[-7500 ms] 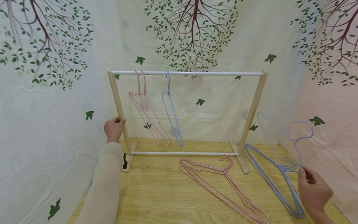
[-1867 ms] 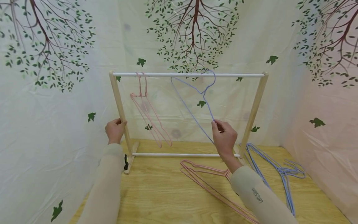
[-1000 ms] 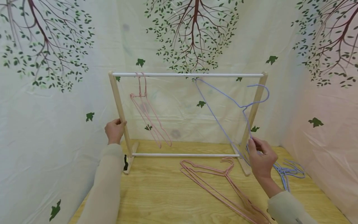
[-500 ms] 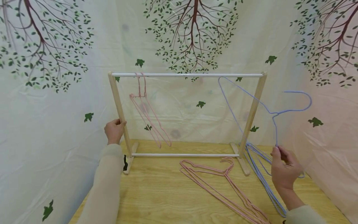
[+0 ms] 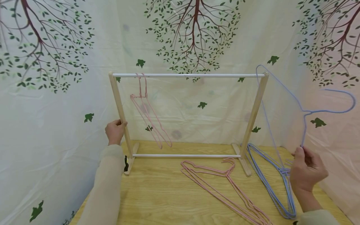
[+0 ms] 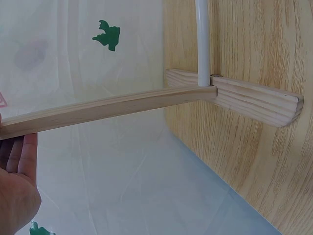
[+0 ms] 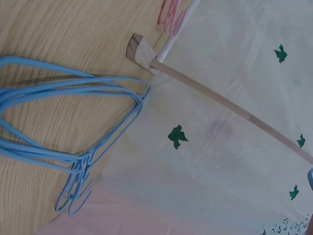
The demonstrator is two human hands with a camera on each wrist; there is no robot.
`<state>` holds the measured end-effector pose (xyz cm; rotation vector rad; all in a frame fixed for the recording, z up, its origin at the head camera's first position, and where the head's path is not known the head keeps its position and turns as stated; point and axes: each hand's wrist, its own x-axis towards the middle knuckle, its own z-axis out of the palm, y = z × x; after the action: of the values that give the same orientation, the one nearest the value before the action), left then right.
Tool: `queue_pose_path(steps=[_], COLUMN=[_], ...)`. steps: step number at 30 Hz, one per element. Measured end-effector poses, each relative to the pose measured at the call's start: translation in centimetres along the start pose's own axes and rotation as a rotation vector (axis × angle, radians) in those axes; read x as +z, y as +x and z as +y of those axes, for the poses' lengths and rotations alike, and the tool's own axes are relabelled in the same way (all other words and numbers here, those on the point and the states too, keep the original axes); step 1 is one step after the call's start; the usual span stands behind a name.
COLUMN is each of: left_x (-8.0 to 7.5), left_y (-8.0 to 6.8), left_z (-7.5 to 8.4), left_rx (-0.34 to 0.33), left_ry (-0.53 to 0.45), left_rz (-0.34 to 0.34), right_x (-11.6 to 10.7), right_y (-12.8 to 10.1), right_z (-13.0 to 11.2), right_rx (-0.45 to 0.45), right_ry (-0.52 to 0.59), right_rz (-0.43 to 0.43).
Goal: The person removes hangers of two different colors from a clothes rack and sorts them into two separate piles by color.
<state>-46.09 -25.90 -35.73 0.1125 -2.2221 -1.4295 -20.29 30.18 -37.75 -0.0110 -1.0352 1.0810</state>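
My left hand [image 5: 114, 132] grips the left wooden post [image 5: 117, 100] of a small clothes rack; in the left wrist view its fingers [image 6: 29, 159] lie against the underside of that post. Off to the right, my right hand [image 5: 307, 172] pinches one side of a blue clothes hanger [image 5: 306, 112] between thumb and fingers. The hanger is held up in the air, its hook pointing right and its far corner overlapping the right end of the white top rail [image 5: 185, 75]. Two pink hangers [image 5: 146, 87] hang near the rail's left end.
Several blue hangers [image 7: 85, 159] lie stacked on the wooden table [image 5: 157, 193], right of the rack and below my right hand. A pile of pink hangers [image 5: 227, 172] lies in front of the rack's right foot [image 5: 244, 165]. Patterned cloth [image 5: 56, 125] surrounds the table.
The blue hanger that hung beside the pink ones is gone from the rail. My right hand has carried a blue hanger rightward from the rail, past the right post. My left hand stays put.
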Motion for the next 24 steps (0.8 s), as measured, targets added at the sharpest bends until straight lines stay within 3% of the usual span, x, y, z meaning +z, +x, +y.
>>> queue_pose_path(steps=[8,14,24], left_x=[0.3,0.0,0.0], left_y=[0.2,0.1,0.1], left_z=[0.0,-0.1,-0.2], left_rx=[0.013,0.008,0.012], left_ry=[0.006,0.007,-0.005], left_rz=[-0.004,-0.005,0.001], right_x=[-1.0,-1.7,-3.4], right_y=[1.2,1.4,1.3], right_z=[-0.5,-0.1,0.7], right_rx=[-0.008,0.033,0.059], right_ry=[-0.031,-0.004,-0.077], right_rz=[0.056,0.057,0.075])
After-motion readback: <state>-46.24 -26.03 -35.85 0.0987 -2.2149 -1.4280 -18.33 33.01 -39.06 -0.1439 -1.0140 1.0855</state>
